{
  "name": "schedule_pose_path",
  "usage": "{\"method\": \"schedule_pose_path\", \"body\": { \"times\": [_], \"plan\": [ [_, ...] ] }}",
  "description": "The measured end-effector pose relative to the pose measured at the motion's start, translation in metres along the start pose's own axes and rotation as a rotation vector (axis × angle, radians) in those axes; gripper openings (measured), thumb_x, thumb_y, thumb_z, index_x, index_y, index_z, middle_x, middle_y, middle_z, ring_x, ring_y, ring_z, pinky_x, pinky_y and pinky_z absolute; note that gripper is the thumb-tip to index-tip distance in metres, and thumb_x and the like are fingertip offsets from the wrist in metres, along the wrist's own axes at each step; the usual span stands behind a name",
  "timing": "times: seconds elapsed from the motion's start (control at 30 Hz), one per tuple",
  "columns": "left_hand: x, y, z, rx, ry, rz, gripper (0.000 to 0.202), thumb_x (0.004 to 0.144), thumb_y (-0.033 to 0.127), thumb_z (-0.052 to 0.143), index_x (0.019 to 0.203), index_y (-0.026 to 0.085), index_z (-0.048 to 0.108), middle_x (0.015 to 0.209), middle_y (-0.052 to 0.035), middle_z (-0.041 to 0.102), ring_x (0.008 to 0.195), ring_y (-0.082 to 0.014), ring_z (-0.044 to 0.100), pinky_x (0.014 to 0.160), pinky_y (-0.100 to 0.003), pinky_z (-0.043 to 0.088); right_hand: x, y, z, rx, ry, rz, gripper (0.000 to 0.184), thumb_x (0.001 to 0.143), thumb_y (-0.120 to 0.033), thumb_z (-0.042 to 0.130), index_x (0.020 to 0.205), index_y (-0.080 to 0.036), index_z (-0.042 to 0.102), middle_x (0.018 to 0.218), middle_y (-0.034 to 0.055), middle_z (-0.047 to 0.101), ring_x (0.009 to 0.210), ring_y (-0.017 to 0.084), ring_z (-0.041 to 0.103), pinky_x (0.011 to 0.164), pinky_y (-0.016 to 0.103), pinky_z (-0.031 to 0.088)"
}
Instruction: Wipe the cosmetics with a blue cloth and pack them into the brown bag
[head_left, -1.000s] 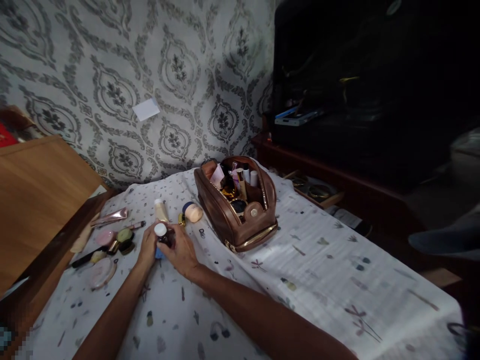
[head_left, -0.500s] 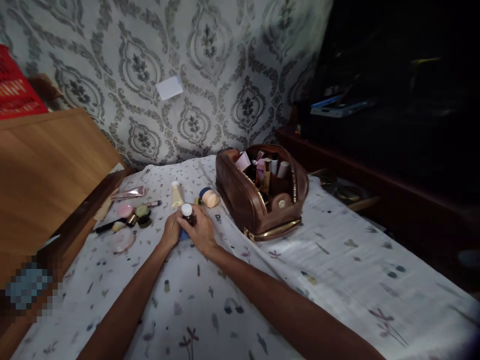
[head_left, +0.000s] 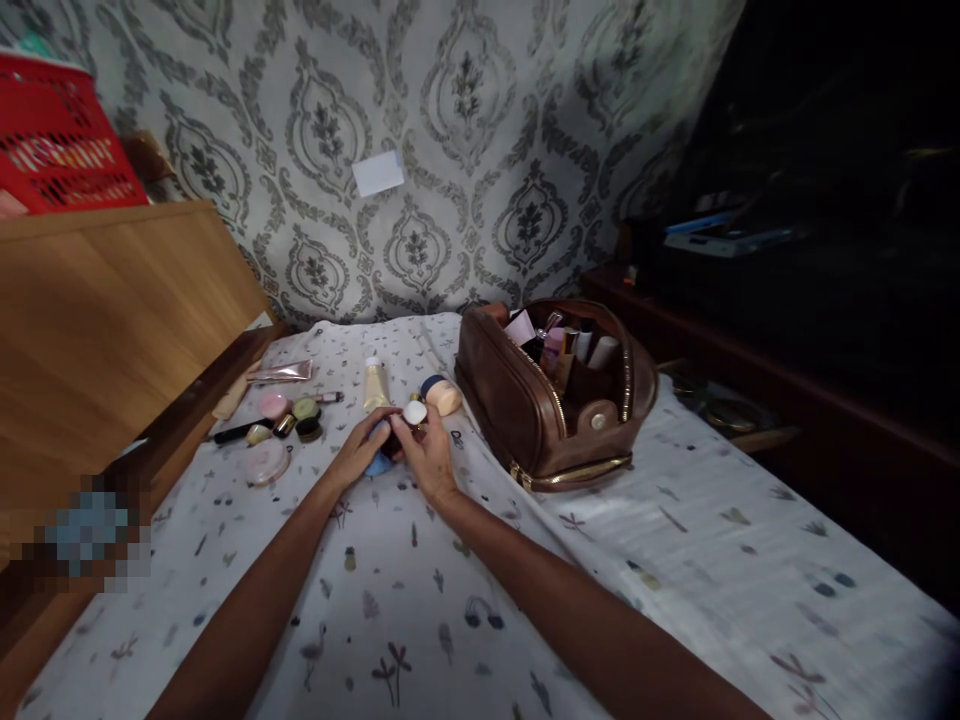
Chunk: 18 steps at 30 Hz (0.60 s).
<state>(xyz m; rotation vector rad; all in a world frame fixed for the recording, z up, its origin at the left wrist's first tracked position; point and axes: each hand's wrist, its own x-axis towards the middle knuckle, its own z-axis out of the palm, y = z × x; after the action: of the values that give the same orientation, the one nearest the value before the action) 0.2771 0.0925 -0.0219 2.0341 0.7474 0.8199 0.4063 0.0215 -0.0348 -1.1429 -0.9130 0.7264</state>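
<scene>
Over the sheet, my left hand [head_left: 358,455] curls around a small dark bottle [head_left: 391,440], mostly covered by fingers. Something blue [head_left: 377,465], its kind unclear, shows at the same hand. My right hand [head_left: 431,458] is close beside it, fingers pinched on a white cap [head_left: 415,412]. Whether cap and bottle are fully apart is hard to see. Just behind the hands lie a cream-coloured tube [head_left: 375,384] with a white cap and a beige jar [head_left: 442,397] with a dark blue lid.
At right, a brown cosmetic bag [head_left: 510,390] stands unzipped with several bottles and tubes inside. Pink compact [head_left: 267,463], small pots [head_left: 306,408], a black-handled brush [head_left: 232,434] and a pink tube [head_left: 281,371] lie at left. A wooden board [head_left: 127,300] and red basket [head_left: 60,140] flank them.
The white cap has shifted right with my right hand, away from the dark bottle's earlier upright position. More of the blue item shows at my left hand. The view has turned slightly left.
</scene>
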Motion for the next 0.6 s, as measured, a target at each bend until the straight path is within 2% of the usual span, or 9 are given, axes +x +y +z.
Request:
{"method": "schedule_pose_path", "body": {
  "times": [0.1, 0.2, 0.3, 0.4, 0.53, 0.6],
  "plan": [
    [0.000, 0.000, 0.002, -0.023, -0.058, -0.026, 0.053, 0.083, 0.050, 0.069, 0.125, 0.019, 0.062, 0.122, -0.0094, 0.070, 0.118, -0.0270, 0.062, 0.107, -0.039, 0.045, 0.008, 0.008, -0.004, -0.010, 0.103, 0.073, 0.034, 0.086, -0.057, 0.056, 0.093, -0.025, 0.049, 0.083, 0.0017, 0.065, 0.071, 0.020, 0.065, 0.068, 0.033, 0.056],
    [-0.001, 0.001, 0.003, -0.023, -0.051, -0.060, 0.053, 0.079, 0.042, 0.075, 0.125, 0.018, 0.062, 0.124, -0.0093, 0.069, 0.118, -0.0270, 0.062, 0.107, -0.039, 0.044, 0.012, 0.012, -0.007, -0.029, 0.128, 0.061, 0.032, 0.087, -0.057, 0.054, 0.092, -0.025, 0.051, 0.084, 0.0034, 0.065, 0.084, 0.022, 0.066, 0.078, 0.035, 0.055],
    [-0.001, 0.002, 0.002, -0.024, -0.020, -0.049, 0.047, 0.083, 0.041, 0.070, 0.122, 0.017, 0.065, 0.124, -0.0092, 0.070, 0.117, -0.0259, 0.063, 0.108, -0.038, 0.043, 0.014, 0.011, -0.008, -0.013, 0.091, 0.065, 0.035, 0.086, -0.059, 0.052, 0.090, -0.025, 0.051, 0.076, 0.0009, 0.062, 0.066, 0.019, 0.063, 0.062, 0.032, 0.054],
    [-0.001, 0.003, 0.001, -0.036, -0.009, -0.038, 0.044, 0.087, 0.049, 0.063, 0.117, 0.017, 0.068, 0.118, -0.0084, 0.072, 0.112, -0.0250, 0.064, 0.104, -0.035, 0.046, 0.016, 0.007, -0.009, 0.014, 0.062, 0.070, 0.038, 0.083, -0.061, 0.053, 0.089, -0.024, 0.052, 0.072, -0.0009, 0.059, 0.052, 0.016, 0.055, 0.047, 0.028, 0.048],
    [0.000, 0.008, 0.002, -0.049, 0.051, -0.042, 0.056, 0.091, 0.065, 0.050, 0.099, 0.015, 0.073, 0.099, -0.0076, 0.075, 0.098, -0.0245, 0.067, 0.092, -0.034, 0.051, 0.021, -0.001, -0.014, 0.058, 0.057, 0.051, 0.039, 0.080, -0.054, 0.056, 0.104, -0.023, 0.054, 0.088, 0.0023, 0.062, 0.060, 0.015, 0.058, 0.047, 0.026, 0.050],
    [0.000, 0.012, 0.002, -0.057, 0.082, -0.046, 0.064, 0.091, 0.071, 0.043, 0.092, 0.014, 0.073, 0.088, -0.0070, 0.075, 0.088, -0.0239, 0.067, 0.084, -0.034, 0.052, 0.023, -0.007, -0.016, 0.077, 0.026, 0.043, 0.036, 0.080, -0.048, 0.057, 0.104, -0.023, 0.054, 0.088, 0.0019, 0.062, 0.057, 0.013, 0.057, 0.046, 0.025, 0.050]
  ]
}}
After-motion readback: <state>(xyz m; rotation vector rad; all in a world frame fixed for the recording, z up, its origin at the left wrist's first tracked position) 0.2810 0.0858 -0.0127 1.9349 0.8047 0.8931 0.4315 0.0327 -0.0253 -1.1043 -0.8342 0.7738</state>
